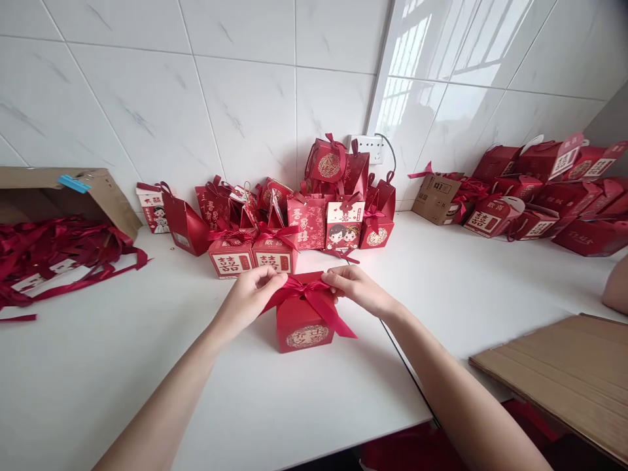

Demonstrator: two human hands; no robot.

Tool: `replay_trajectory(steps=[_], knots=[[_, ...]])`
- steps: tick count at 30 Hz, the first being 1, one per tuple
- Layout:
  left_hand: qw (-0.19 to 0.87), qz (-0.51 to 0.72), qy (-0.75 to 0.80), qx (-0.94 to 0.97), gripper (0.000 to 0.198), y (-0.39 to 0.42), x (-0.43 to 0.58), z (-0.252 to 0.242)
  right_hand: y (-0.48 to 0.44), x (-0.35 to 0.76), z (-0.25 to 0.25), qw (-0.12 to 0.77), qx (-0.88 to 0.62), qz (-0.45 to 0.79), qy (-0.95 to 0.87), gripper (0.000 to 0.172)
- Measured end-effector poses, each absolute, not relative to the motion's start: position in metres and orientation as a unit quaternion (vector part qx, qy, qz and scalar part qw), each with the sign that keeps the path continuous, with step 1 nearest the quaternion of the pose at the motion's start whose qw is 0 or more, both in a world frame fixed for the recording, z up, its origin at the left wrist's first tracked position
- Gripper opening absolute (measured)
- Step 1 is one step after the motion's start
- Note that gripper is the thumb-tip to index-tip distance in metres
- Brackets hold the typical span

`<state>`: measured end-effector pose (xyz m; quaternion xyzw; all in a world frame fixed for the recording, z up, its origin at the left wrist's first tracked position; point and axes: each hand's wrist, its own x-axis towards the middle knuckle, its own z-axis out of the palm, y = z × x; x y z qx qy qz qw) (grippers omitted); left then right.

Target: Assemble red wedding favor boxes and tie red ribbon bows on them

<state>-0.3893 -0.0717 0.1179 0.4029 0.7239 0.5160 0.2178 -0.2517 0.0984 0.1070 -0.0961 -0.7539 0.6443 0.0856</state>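
Red ribbon bow (305, 289) atop the gold-printed gift box (305, 332) is pinched by the left hand (251, 292) and right hand (357, 286) at opposite sides, presumably to keep its knot taut and centered.

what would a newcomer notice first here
Probably the red box in the middle, its ribbon bow pinched at either side by the left hand and right hand. Behind it, decorated red boxes crowd before the tiled wall; far left, red ribbons spill from a cardboard box.
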Motion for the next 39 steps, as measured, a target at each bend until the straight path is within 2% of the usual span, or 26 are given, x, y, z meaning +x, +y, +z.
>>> replay_trajectory(steps=[2,3,5,7,8,9,11,13,14,19,21,25,28,30,33,39], knots=[[0.249,0.510,0.724,0.393,0.036,-0.072,-0.390,0.120,0.099,-0.252,0.107,0.102,-0.134,0.596,-0.785,0.042],[0.261,0.505,0.724,0.391,0.036,-0.073,-0.390,0.121,0.098,-0.251,0.108,0.138,-0.165,0.548,-0.808,0.040],[0.267,0.501,0.724,0.392,0.035,-0.074,-0.390,0.123,0.090,-0.248,0.110,0.276,-0.195,0.420,-0.842,0.032],[0.270,0.501,0.723,0.393,0.034,-0.074,-0.389,0.124,0.076,-0.243,0.113,0.407,-0.128,0.303,-0.852,0.022],[0.275,0.504,0.719,0.392,0.034,-0.074,-0.389,0.124,0.068,-0.241,0.114,0.435,-0.063,0.261,-0.859,0.018],[0.286,0.510,0.712,0.389,0.033,-0.074,-0.389,0.124,0.059,-0.239,0.114,0.438,0.004,0.223,-0.871,0.018],[0.317,0.528,0.693,0.375,0.031,-0.074,-0.387,0.123,0.042,-0.238,0.111,0.402,0.094,0.153,-0.898,0.030],[0.349,0.552,0.672,0.350,0.029,-0.074,-0.386,0.122,0.031,-0.240,0.105,0.377,0.119,0.086,-0.915,0.047],[0.361,0.561,0.664,0.337,0.029,-0.074,-0.385,0.121,0.028,-0.242,0.101,0.374,0.117,0.060,-0.918,0.050],[0.367,0.547,0.673,0.335,0.029,-0.072,-0.384,0.118,0.028,-0.247,0.089,0.417,0.117,0.022,-0.901,0.022],[0.340,0.535,0.688,0.354,0.029,-0.071,-0.385,0.117,0.030,-0.245,0.089,0.432,0.131,0.031,-0.892,0.017],[0.225,0.512,0.734,0.386,0.029,-0.070,-0.388,0.114,0.034,-0.242,0.092,0.458,0.161,0.042,-0.873,0.013],[0.091,0.508,0.756,0.403,0.016,-0.070,-0.388,0.113,0.037,-0.241,0.093,0.463,0.183,0.033,-0.867,0.014],[0.041,0.516,0.732,0.444,0.009,-0.070,-0.385,0.114,0.038,-0.241,0.092,0.455,0.190,0.022,-0.870,0.015],[0.074,0.495,0.699,0.511,0.022,-0.069,-0.380,0.116,0.036,-0.241,0.092,0.456,0.188,0.024,-0.869,0.015],[0.139,0.446,0.711,0.526,0.019,-0.068,-0.376,0.117,0.033,-0.241,0.092,0.462,0.204,0.042,-0.862,0.019]])
